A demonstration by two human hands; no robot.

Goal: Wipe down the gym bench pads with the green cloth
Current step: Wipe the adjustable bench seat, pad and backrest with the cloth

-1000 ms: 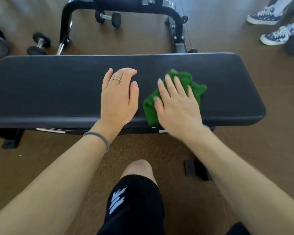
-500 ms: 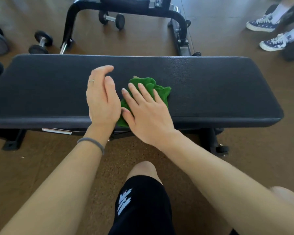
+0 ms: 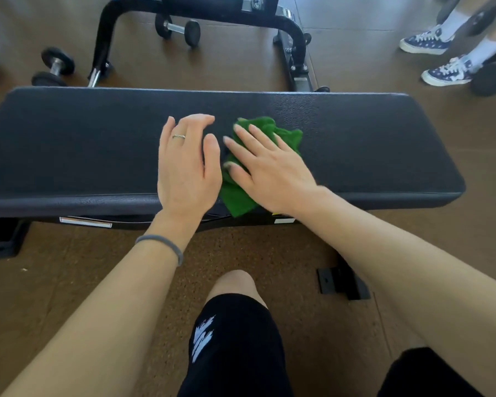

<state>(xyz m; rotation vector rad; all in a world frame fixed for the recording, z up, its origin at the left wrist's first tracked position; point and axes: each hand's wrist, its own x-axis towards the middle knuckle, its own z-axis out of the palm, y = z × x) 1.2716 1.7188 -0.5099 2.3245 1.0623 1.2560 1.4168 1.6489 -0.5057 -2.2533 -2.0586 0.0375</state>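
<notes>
Pad (image 3: 370,156): black, lying crosswise on the brown floor (image 3: 69,282). Cloth (image 3: 269,130): green, bunched, lying on the pad near its middle, one corner hanging over the 6 o'clock edge. Right hand (image 3: 269,170): pressing flat on the cloth, fingers (image 3: 249,138) straight and spread wide. Left hand (image 3: 184,167): resting on the pad just at 9 o'clock of the cloth, fingers together, slightly bent, holding nothing. Dumbbells (image 3: 178,28): lying at 12 o'clock. Sneakers (image 3: 424,41): standing at 2 o'clock.
</notes>
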